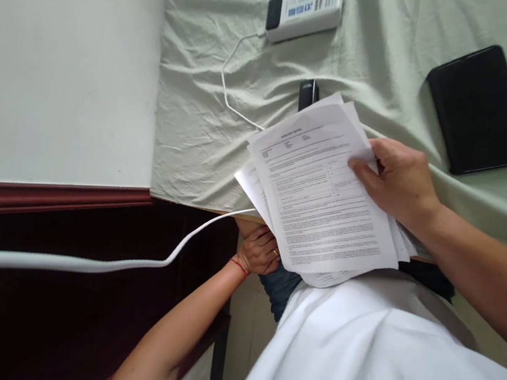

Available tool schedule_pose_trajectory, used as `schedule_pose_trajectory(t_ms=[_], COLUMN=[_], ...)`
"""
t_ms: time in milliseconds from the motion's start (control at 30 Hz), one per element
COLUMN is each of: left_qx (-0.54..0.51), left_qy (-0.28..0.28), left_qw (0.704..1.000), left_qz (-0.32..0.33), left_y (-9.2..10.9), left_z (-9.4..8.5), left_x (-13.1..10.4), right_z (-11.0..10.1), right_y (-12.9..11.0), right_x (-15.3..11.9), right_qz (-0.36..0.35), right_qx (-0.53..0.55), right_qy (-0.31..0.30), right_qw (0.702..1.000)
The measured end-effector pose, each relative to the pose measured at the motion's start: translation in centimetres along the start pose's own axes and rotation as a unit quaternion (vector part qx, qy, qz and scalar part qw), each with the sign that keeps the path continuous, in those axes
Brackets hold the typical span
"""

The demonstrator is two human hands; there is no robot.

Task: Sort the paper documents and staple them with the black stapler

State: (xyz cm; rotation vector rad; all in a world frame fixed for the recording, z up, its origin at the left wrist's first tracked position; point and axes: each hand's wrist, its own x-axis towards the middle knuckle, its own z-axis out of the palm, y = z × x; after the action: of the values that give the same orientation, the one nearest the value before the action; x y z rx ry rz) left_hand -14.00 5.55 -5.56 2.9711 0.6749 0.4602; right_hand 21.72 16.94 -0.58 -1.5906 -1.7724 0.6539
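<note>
Right grip (pixel 398 177) on papers (pixel 317 193) over rumpled cloth (pixel 194 73)

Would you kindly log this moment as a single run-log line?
Right hand: holds printed sheets | Left hand: curled beside sheets, grip unclear | On cloth: cabled white device, black tablet-like item

White power bank (pixel 311 9) with cable (pixel 223 72); flat black case (pixel 480 111); both on green cloth (pixel 188 148)

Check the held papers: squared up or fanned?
Fanned out: the papers show corners jutting past the top sheet on several sides.
</note>
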Motion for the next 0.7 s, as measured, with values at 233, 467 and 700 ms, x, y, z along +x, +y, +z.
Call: schedule_pose_trajectory(t_ms=[233, 467, 700], left_qx=[0.004, 0.0, -0.002], left_qy=[0.002, -0.021, -0.03], left_qw=[1.0, 1.0, 1.0], left_qz=[0.0, -0.014, -0.003], left_y=[0.0, 0.1, -0.1], left_z=[0.0, 0.0, 0.5], left_x=[0.0, -0.4, -1.2], right_z=[-0.7, 0.2, -0.7], right_y=[-1.1, -0.6, -1.4], right_x=[-0.1, -0.5, -0.2], right_qz=[0.012, -0.017, -0.11], right_qx=[-0.009, 0.001, 0.132], right_qy=[-0.052, 0.017, -0.004], right_qw=[0.999, 1.0, 0.985])
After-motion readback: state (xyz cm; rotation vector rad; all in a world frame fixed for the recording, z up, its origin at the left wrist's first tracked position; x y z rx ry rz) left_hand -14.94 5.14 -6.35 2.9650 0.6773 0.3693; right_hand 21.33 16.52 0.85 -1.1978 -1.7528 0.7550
